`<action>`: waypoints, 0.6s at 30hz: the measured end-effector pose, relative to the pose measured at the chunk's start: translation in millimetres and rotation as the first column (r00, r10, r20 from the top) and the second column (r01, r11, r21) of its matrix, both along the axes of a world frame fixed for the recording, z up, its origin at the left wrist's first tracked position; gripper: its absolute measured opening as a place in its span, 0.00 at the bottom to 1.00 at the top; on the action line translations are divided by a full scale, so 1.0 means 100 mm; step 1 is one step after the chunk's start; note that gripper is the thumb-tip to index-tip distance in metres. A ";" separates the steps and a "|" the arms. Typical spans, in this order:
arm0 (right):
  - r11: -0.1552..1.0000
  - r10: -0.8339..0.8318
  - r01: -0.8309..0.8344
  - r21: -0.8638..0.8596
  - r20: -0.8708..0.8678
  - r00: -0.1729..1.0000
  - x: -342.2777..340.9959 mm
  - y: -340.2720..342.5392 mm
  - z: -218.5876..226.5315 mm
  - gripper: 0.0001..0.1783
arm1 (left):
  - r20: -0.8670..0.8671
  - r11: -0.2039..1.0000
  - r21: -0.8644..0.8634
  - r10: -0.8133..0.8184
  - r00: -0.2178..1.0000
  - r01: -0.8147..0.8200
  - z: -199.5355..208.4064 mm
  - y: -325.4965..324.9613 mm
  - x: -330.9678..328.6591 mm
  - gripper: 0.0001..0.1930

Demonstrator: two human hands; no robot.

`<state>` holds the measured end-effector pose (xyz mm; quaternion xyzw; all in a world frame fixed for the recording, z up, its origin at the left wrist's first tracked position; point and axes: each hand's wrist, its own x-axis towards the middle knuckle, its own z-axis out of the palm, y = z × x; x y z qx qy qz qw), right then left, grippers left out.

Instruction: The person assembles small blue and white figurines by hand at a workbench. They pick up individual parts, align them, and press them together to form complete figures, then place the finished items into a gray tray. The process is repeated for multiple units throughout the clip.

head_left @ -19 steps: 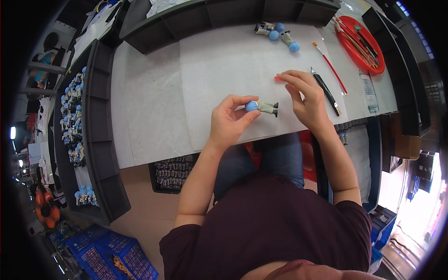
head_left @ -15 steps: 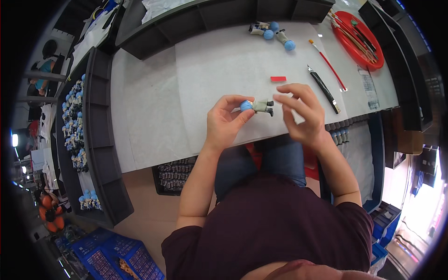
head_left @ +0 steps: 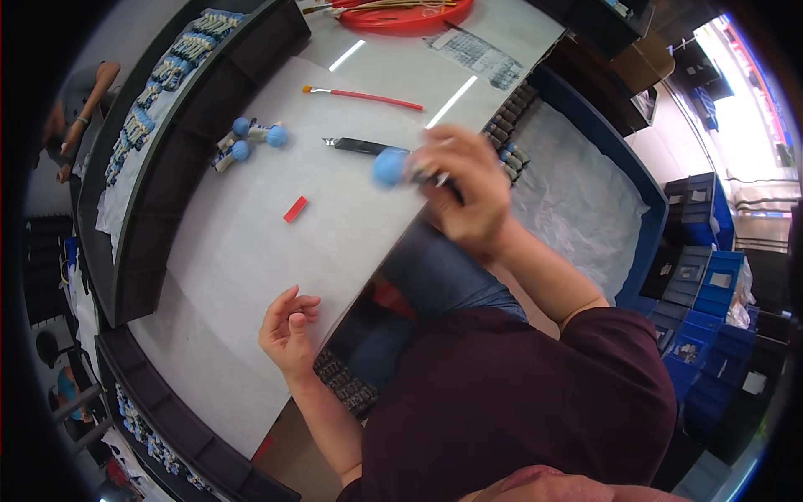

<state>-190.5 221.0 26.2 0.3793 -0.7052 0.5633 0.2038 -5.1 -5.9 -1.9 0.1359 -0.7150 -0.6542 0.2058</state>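
My right hand (head_left: 464,188) grips a small figure with a round blue head (head_left: 390,166) and lifts it above the right end of the white table (head_left: 251,243); the hand is motion-blurred. My left hand (head_left: 288,329) rests at the table's near edge, fingers loosely curled and apart, holding nothing. A small red strip (head_left: 294,209) lies on the table between the hands. Three more blue-headed figures (head_left: 248,139) lie together farther back.
A red-handled brush (head_left: 361,96) and a dark flat tool (head_left: 355,145) lie near the figures. A red tray (head_left: 401,12) holds brushes at the far end. Dark trays with rows of small figures (head_left: 155,92) line the table. Blue crates (head_left: 698,276) stand at right. Another person (head_left: 79,105) stands far left.
My left hand let go of the blue-headed figure and dropped to the table edge. My right hand carried the figure off to the right. The view swung sharply.
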 end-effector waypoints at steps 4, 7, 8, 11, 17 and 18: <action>0.871 -0.383 0.469 -0.150 0.390 0.837 -0.81 0.95 -0.42 0.14 | 0.030 1.000 -0.021 -0.008 1.000 0.008 0.01 0.02 -0.04 0.23; 0.725 -0.624 0.648 0.235 0.623 0.472 -1.25 1.68 -1.14 0.15 | 0.048 1.000 -0.029 -0.011 0.999 0.012 0.02 0.02 -0.05 0.21; 0.709 -0.670 0.602 0.367 0.619 0.411 -1.36 1.89 -1.46 0.14 | 0.054 0.999 -0.033 -0.009 0.999 0.010 0.01 0.01 -0.04 0.21; 0.619 -0.785 0.503 0.604 0.460 0.414 -1.54 2.35 -2.49 0.13 | 0.061 1.000 -0.031 0.001 0.998 0.001 -0.01 0.01 -0.04 0.19; 0.637 -0.770 0.392 0.664 0.573 0.280 -1.58 2.24 -2.72 0.15 | 0.089 0.998 -0.048 0.036 0.995 -0.032 0.00 0.03 -0.02 0.18; 0.656 -0.750 0.371 0.658 0.626 0.216 -1.57 2.21 -2.62 0.16 | 0.087 0.998 -0.048 0.036 0.996 -0.031 0.00 0.03 -0.02 0.17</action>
